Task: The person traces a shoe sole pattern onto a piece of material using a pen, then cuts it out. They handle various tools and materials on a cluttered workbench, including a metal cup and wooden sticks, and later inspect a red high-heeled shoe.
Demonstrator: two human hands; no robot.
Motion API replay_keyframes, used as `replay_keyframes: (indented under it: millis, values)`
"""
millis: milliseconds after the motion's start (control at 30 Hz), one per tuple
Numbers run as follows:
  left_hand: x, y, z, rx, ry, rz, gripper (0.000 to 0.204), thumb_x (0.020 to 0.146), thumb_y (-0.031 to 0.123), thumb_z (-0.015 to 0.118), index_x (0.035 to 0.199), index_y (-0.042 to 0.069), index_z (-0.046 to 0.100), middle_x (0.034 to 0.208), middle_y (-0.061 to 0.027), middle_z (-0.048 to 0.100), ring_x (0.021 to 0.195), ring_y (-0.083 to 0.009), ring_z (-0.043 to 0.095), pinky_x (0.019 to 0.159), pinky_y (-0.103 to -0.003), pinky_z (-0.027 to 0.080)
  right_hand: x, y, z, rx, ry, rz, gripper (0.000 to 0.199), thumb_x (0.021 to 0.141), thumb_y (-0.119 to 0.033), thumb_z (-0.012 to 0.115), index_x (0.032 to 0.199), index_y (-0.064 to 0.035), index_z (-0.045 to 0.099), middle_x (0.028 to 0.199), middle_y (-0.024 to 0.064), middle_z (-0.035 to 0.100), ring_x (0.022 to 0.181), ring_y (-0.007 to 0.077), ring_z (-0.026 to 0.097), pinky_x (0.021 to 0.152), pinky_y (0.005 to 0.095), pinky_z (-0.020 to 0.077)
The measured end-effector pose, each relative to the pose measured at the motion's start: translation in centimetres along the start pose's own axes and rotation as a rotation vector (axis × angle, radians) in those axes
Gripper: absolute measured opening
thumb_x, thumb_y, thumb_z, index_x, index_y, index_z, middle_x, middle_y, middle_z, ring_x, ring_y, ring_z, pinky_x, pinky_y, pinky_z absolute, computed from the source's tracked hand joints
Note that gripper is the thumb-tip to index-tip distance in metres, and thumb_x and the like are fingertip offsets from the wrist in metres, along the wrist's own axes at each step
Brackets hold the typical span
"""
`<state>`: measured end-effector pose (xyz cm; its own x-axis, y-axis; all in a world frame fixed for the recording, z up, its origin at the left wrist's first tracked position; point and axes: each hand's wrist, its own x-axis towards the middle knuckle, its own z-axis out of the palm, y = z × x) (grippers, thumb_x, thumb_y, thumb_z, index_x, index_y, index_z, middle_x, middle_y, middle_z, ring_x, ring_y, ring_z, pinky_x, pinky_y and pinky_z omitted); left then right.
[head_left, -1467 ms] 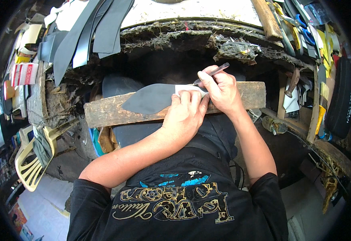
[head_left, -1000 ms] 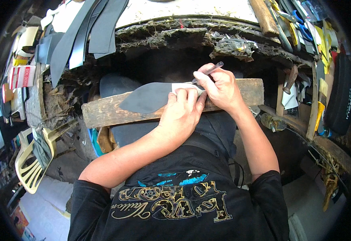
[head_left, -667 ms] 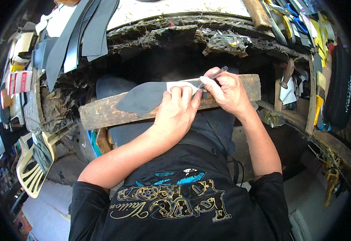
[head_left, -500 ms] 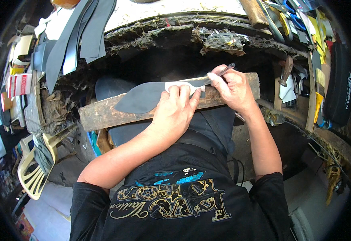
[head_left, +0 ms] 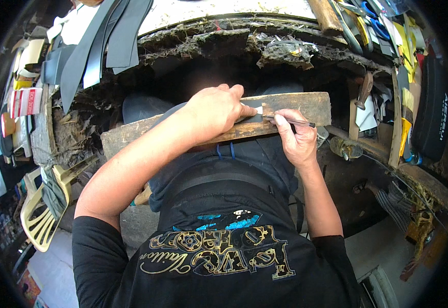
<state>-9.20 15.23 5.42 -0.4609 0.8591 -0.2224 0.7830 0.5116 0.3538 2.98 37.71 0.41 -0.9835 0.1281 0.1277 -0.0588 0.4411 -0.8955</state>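
Note:
A worn wooden board (head_left: 306,105) lies across my lap. On it is a dark, sole-shaped sheet (head_left: 252,119), mostly covered by my left hand and forearm. A small white piece (head_left: 259,110) shows at the fingertips of my left hand (head_left: 217,109), which bends over the sheet and presses it down on the board. My right hand (head_left: 296,137) pinches a slim dark pen (head_left: 300,122). Its tip points left and meets the work just right of the white piece.
Long dark strips (head_left: 93,43) hang off the bench's ragged edge (head_left: 193,46) at the far left. A hammer (head_left: 365,91), a yellow-handled brush (head_left: 406,115) and blue-handled scissors (head_left: 377,25) are on the right. A cream plastic chair (head_left: 36,218) stands at left.
My left hand has turned and shifted up, its forearm now covering most of the sheet. My right hand has come down toward me, and the pen has swung lower, its tip now leftward.

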Motion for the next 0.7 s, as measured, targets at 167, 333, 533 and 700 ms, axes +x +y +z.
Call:
replay_keyframes:
  millis: [167, 333, 533, 700]
  values:
    - [0.5, -1.0, 0.0, -0.086, -0.016, 0.021, 0.041, 0.091, 0.013, 0.065, 0.129, 0.021, 0.079, 0.1, -0.0149, 0.066, 0.093, -0.0331, 0.072, 0.085, -0.043, 0.06, 0.3, -0.4, 0.0, -0.028, 0.003, -0.029, 0.009, 0.098, -0.006, 0.074, 0.103, 0.0008, 0.074, 0.093, 0.0136, 0.076, 0.083, 0.0247, 0.076, 0.074, 0.034, 0.0582]
    - [1.2, -1.6, -0.1, -0.178, -0.072, 0.005, 0.038, 0.091, 0.013, 0.068, 0.126, 0.02, 0.08, 0.1, -0.0158, 0.069, 0.094, -0.0341, 0.074, 0.085, -0.045, 0.06, 0.5, -0.7, 0.4, -0.099, 0.016, -0.086, 0.007, 0.095, -0.003, 0.075, 0.101, 0.0004, 0.073, 0.091, 0.0143, 0.075, 0.081, 0.029, 0.075, 0.073, 0.0363, 0.0578]
    - [2.3, -2.4, -0.1, -0.272, -0.103, 0.033, 0.04, 0.085, 0.013, 0.075, 0.124, 0.019, 0.08, 0.104, -0.016, 0.075, 0.099, -0.0367, 0.074, 0.088, -0.047, 0.06, 1.0, -0.9, 1.6, -0.086, 0.024, -0.168, 0.008, 0.094, -0.001, 0.075, 0.101, -0.0004, 0.072, 0.091, 0.0143, 0.075, 0.079, 0.0293, 0.074, 0.072, 0.0378, 0.0575]
    - [2.7, -2.7, -0.2, -0.291, -0.134, 0.039, 0.04, 0.081, 0.011, 0.079, 0.121, 0.016, 0.081, 0.106, -0.0161, 0.078, 0.103, -0.0367, 0.074, 0.092, -0.047, 0.059, 1.3, -1.0, 2.2, -0.07, -0.017, -0.185, 0.009, 0.094, -0.001, 0.075, 0.101, -0.0004, 0.071, 0.091, 0.015, 0.075, 0.08, 0.0305, 0.074, 0.073, 0.0387, 0.0577]
